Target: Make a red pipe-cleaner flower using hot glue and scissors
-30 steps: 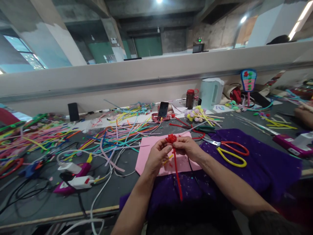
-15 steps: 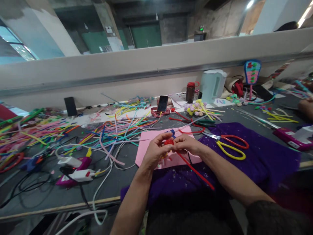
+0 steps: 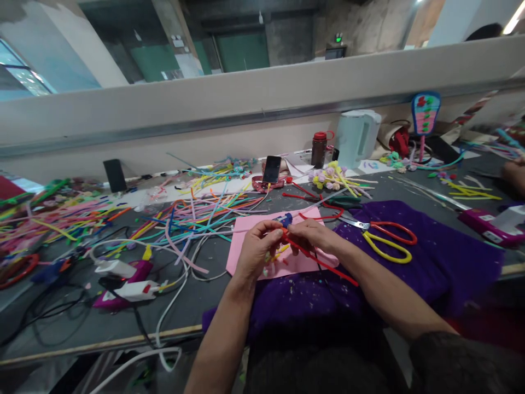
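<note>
My left hand (image 3: 256, 251) and my right hand (image 3: 314, 238) meet over a pink sheet (image 3: 250, 257) and pinch the same red pipe cleaner (image 3: 324, 264). Its coiled flower head is hidden between my fingers. The stem runs down to the right across my right forearm. A small blue object (image 3: 284, 219) lies on the pink sheet just beyond my fingertips. Under the sheet spreads a purple cloth (image 3: 443, 262).
Scissors (image 3: 385, 241) with red and yellow handles lie on the cloth at right. Loose coloured pipe cleaners (image 3: 192, 216) cover the table at left. Glue guns (image 3: 127, 282) and cords sit front left. A phone (image 3: 272, 168), bottle (image 3: 318, 149) and kettle (image 3: 356, 137) stand behind. Another person's hand (image 3: 514, 176) is far right.
The red flower head, held up above my fingers a second ago, has been turned down into my hands. The stem has swung from pointing straight down to slanting right.
</note>
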Motion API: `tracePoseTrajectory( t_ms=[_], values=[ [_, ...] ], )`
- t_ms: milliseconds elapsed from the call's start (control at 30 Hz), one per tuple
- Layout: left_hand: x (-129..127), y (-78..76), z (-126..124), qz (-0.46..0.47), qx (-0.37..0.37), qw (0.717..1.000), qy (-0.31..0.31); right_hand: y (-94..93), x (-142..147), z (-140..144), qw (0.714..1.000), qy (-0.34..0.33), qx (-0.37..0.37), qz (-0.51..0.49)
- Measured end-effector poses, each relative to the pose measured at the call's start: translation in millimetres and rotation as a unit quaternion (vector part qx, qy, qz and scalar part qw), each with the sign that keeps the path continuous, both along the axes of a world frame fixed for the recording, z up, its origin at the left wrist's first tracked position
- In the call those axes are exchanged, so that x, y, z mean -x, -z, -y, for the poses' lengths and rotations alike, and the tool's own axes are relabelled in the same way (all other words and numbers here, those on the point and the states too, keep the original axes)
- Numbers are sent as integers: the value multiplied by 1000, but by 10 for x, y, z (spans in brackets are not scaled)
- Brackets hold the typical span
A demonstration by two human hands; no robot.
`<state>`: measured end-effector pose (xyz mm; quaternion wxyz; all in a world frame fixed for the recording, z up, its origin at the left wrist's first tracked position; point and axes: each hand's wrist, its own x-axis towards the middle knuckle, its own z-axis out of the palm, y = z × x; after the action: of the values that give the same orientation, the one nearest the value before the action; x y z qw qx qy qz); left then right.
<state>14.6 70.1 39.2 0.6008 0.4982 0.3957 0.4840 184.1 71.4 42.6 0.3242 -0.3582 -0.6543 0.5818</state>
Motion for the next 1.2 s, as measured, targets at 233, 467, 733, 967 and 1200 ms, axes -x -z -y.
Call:
tracePoseTrajectory(
  t_ms=[233,467,733,967,1200],
  values=[
    [26,-58,3,37,64,997,9,71,-1,-74,990,123,-62,-35],
    [16,-34,-3,1,30,999,-22,6,-49,-66,987,116,-103,-46],
    [-20,-15,0,-50,-24,997,-49,193,129,-33,967,100,-228,58],
    [-31,-7,-2,-58,-8,997,-49,213,152,-11,893,134,-392,177],
    [-25,8,10,-56,-8,998,-24,249,150,-23,857,132,-445,224]
  ],
)
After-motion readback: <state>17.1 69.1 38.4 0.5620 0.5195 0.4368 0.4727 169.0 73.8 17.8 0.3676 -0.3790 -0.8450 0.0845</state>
